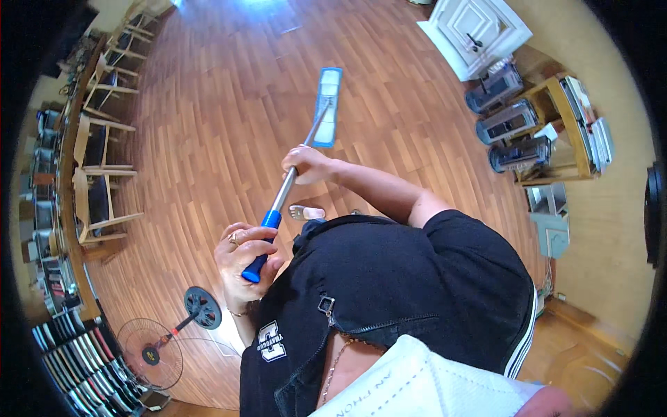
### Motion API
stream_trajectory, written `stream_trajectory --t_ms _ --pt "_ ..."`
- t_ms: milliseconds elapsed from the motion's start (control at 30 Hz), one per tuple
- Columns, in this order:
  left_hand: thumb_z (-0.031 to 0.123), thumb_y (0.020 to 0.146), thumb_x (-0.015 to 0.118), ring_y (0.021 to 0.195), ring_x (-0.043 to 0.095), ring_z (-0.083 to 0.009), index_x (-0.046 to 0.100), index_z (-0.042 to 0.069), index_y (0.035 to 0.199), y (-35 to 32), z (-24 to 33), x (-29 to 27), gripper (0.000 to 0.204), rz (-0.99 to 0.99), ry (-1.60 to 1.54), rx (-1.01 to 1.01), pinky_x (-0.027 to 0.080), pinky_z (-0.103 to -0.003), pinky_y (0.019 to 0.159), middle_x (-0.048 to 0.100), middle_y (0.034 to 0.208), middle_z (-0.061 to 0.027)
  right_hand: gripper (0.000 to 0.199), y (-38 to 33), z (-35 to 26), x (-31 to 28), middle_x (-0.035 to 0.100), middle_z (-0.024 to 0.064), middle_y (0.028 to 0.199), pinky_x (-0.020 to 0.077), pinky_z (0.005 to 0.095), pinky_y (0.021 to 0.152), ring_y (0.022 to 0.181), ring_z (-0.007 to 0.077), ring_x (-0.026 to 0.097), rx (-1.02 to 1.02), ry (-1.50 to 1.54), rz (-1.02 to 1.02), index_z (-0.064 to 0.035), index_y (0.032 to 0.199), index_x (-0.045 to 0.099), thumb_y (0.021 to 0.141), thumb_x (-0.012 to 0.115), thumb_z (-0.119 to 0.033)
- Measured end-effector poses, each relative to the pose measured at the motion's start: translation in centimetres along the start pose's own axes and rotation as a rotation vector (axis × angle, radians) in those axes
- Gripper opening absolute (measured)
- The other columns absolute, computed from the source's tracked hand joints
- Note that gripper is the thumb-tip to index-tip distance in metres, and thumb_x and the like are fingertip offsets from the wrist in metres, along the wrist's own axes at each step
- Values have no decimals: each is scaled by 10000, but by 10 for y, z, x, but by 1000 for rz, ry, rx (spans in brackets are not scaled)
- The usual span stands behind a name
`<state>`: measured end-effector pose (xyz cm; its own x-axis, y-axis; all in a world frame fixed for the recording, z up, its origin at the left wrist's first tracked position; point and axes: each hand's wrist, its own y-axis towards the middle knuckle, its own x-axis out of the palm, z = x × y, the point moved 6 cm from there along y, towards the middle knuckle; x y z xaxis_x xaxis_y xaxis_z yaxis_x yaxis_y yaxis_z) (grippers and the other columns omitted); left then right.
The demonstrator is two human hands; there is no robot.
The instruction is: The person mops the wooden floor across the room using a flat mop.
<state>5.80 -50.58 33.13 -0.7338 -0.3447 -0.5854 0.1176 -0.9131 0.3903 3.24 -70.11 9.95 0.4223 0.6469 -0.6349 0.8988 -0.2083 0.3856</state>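
Watching remotely, I see the left hand [244,256] clasping the mop [326,125] by its blue handle [272,219], the right hand [310,165] its shaft [283,192]; a careless backswing could topple the eight-o'clock fan [151,354].

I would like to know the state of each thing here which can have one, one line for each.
Left hand: closed on the blue grip
Right hand: closed on the metal pole
Mop head: flat on the floor
Fan: upright; whether running, unclear
Black top: partly unzipped at the neck
White door: open or shut, unclear
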Motion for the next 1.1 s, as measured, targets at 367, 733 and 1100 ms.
stream_trajectory --t_ms 367,733,1100 --pt "206 683 801 969 667 -267 647 113 770 82 88 72 199 -498 -489 602 422 -490 932 695 859 -34 276 -183 -57 -118 583 139 627 421 445 592 633 348 588 407 -270 458 -80 630 578 768 710 -279" --pt "113 866 676 726 647 -202 694 34 858 76 77 89 82 -776 -946 439 477 -310 662 689 804 -89 328 -241 -102 -108 506 208 608 384 452 507 582 407 543 782 -269 540 -37 600 518 754 706 -257" --pt "190 814 721 624 622 -214 678 8 799 55 102 -54 187 -497 -983 489 468 -319 603 647 682 -71 317 -109 -145 -53 494 188 593 343 404 484 522 296 509 597 42 298 -29 618 533 726 740 -245"
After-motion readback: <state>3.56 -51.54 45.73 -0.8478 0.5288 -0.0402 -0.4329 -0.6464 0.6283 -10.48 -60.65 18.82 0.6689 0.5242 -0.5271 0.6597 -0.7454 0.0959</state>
